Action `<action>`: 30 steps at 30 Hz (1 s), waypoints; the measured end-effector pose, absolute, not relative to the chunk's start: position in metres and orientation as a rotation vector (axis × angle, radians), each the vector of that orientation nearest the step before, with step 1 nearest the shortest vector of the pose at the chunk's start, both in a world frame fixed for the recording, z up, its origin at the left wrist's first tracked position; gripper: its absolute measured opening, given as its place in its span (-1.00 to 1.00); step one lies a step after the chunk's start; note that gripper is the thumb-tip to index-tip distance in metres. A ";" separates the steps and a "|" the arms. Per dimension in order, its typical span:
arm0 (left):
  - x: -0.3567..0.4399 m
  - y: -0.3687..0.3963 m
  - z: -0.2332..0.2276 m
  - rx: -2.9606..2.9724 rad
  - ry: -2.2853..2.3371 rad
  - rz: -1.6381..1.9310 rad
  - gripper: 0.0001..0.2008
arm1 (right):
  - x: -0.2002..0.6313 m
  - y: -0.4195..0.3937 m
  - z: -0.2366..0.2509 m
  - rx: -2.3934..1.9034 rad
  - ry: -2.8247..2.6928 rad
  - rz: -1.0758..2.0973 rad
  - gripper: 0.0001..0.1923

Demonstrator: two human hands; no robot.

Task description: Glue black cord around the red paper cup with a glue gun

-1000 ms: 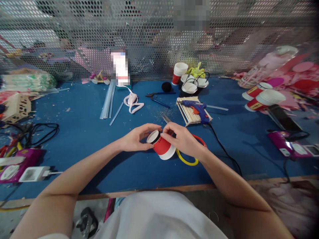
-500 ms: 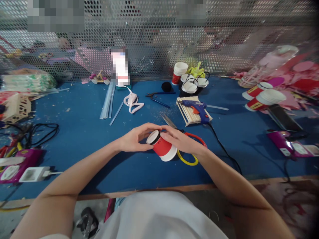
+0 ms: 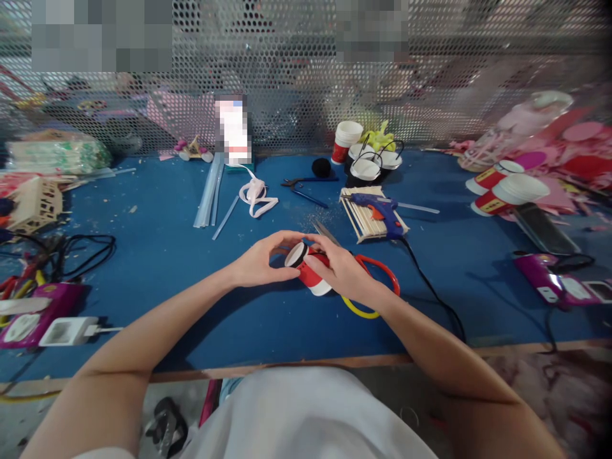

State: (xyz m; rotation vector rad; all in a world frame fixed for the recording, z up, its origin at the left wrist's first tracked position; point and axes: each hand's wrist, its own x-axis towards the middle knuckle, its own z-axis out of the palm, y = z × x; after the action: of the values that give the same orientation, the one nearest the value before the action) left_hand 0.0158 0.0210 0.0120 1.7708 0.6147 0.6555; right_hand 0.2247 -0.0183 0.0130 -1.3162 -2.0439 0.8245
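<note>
I am holding a red-and-white paper cup [image 3: 313, 278] between my two hands, just above the blue table [image 3: 229, 331] or touching it; I cannot tell which. The cup is tilting, its black-banded white end pointing up towards my left. My left hand [image 3: 262, 260] is curving half open around that end, its thumb touching the lower side and its fingers reaching behind. My right hand [image 3: 347, 271] is gripping the cup more closely, its thumb lying along the red side and its fingers bending over the far side, their tips coming near those of my left hand. Scissors [image 3: 362, 313] are lying partly under my right hand, their red and yellow handles showing. Beyond them a blue glue gun [image 3: 392, 222] is resting on a row of wooden sticks [image 3: 351, 220]. Pliers [image 3: 308, 196] are lying open near a black ball [image 3: 321, 167], and a pale ribbon [image 3: 257, 189] is lying loosely to their left
</note>
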 end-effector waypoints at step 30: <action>0.005 0.034 0.023 1.887 0.739 0.682 -0.52 | 0.254 -0.007 0.032 -1.413 -1.960 1.230 -0.72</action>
State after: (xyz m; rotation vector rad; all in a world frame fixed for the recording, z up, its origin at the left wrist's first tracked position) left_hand 0.0045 0.0337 0.0230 1.8868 0.7388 0.6819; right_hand 0.2543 -0.0069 0.0321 -1.4133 -1.9595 1.2300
